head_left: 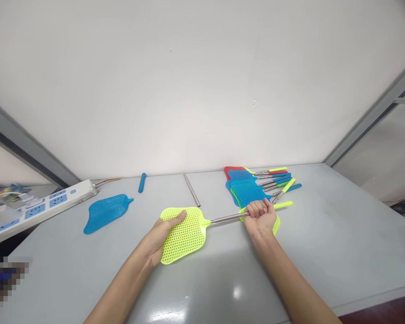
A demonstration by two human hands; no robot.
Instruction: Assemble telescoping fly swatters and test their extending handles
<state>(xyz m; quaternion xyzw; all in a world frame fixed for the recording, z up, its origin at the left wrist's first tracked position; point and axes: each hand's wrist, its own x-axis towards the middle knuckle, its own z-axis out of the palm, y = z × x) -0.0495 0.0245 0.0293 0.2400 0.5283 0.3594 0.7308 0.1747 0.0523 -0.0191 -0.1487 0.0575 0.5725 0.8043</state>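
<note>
A yellow-green fly swatter point(185, 236) with a perforated head and a metal rod is held in both hands above the table. My left hand point(160, 238) grips the head at its left edge, thumb on top and the other fingers hidden beneath. Wrapped round the metal rod near the yellow grip is my right hand point(260, 217). Behind and under that hand lies a pile of swatters point(248, 191) with blue, red, green and yellow heads and handles. Part of another yellow head point(276, 225) shows beside my right wrist.
On the grey table point(330, 238) lie a loose blue swatter head point(108, 211), a blue grip point(141, 183) and a bare metal rod point(192, 190). A white power strip point(77, 191) runs along the left edge. A white wall point(195, 90) stands behind.
</note>
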